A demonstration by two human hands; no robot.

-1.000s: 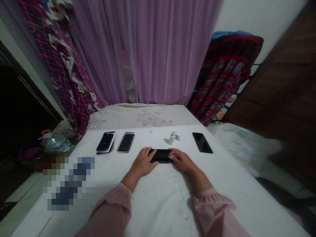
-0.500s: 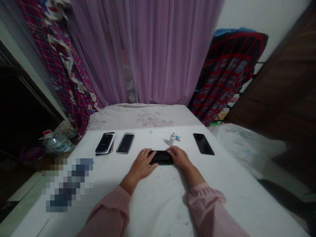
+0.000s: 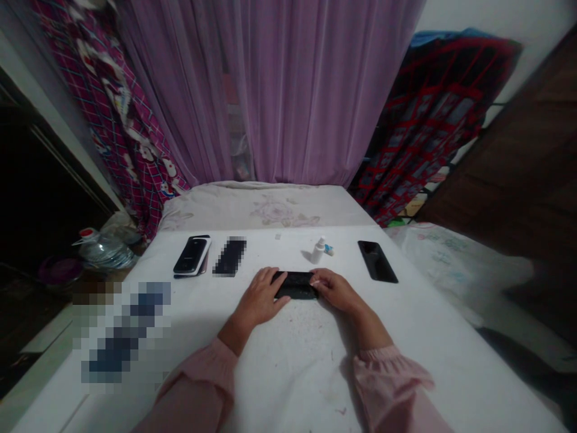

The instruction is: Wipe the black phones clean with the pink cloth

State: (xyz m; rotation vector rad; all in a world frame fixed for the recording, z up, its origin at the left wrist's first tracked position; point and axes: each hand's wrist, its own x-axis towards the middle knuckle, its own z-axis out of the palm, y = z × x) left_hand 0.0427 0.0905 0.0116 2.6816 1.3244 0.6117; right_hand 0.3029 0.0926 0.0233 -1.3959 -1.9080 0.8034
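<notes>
A black smartphone [image 3: 295, 285] lies sideways on the white-covered surface in front of me. My left hand [image 3: 261, 297] grips its left end, the thumb along the near edge and the fingers at the far edge. My right hand [image 3: 336, 290] is over the phone's right end, its fingertips closed in a pinch. Something small and pale shows at those fingertips, too small to make out. Just beyond the phone stands a small white spray bottle [image 3: 318, 251], with a little blue-and-white item [image 3: 329, 249] beside it.
Stacked phones [image 3: 193, 255] and a pixelated dark phone-like item [image 3: 230, 257] lie to the left. Another black phone [image 3: 377, 261] lies at the right. A larger blurred-out patch [image 3: 128, 331] covers the near left. Purple curtains [image 3: 297, 90] hang behind the surface.
My right hand's fingertips have shifted slightly inward over the phone's right end. My left hand keeps its hold. The whole view has shifted a little.
</notes>
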